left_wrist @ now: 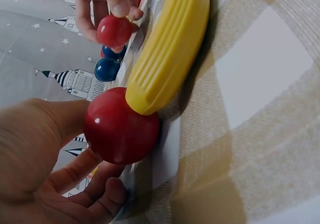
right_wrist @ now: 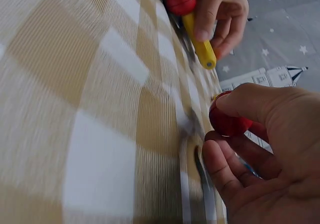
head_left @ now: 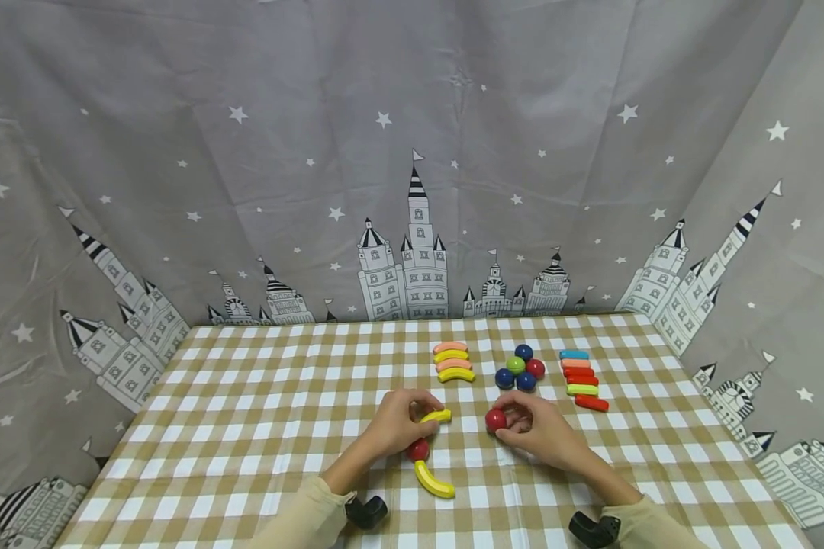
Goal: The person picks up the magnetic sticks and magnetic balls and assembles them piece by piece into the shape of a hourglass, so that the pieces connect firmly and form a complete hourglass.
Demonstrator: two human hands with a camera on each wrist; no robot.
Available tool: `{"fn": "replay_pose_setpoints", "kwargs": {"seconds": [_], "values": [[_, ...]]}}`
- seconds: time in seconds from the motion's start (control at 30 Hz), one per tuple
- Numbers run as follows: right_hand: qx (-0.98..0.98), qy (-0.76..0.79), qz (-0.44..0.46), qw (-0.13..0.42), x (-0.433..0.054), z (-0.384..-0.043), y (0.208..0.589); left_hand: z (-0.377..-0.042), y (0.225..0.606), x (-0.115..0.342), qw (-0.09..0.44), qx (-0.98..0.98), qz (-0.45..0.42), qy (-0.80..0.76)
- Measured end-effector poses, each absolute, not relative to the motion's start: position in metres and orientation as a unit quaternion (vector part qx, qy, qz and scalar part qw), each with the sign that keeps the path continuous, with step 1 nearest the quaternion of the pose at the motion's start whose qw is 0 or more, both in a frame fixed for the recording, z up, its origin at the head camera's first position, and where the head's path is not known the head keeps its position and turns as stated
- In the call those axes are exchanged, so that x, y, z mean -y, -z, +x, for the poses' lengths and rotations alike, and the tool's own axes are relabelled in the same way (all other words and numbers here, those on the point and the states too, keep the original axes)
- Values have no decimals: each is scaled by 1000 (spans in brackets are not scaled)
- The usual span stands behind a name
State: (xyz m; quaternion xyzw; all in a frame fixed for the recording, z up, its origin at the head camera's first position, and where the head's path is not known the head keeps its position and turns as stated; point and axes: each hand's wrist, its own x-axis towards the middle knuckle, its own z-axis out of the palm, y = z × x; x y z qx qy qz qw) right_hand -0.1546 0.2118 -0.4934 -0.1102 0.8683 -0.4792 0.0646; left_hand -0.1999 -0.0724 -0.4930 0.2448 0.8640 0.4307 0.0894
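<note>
My left hand (head_left: 397, 421) pinches a yellow toy stick (head_left: 439, 415) between thumb and fingers. One end of it meets a glossy red ball (head_left: 418, 450); a small grey disc shows in the free end in the right wrist view. From the ball's other side a curved, ribbed yellow stick (head_left: 434, 482) runs along the cloth toward me; its end touches the ball (left_wrist: 121, 126) in the left wrist view. Across a gap to the right, my right hand (head_left: 541, 432) holds a second red ball (head_left: 495, 420) between thumb and fingertips, close over the cloth.
Behind the hands, curved pink and yellow sticks (head_left: 455, 375) lie in a stack. A cluster of blue, green and red balls (head_left: 505, 378) sits right of them, then a column of short coloured sticks (head_left: 592, 403). A checkered cloth (head_left: 247, 427) covers the table; a grey castle-print curtain (head_left: 281, 137) hangs behind.
</note>
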Motion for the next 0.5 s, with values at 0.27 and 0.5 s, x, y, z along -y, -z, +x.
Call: {"fn": "replay_pose_setpoints", "kwargs": {"seconds": [0.27,0.5], "values": [[-879,456,-129,53,-191,-163,498,-199,493,74,97,-860,227,-446],[-885,446,-122,53,-174,-168,497,-199,495,74,99,-860,223,-448]]}}
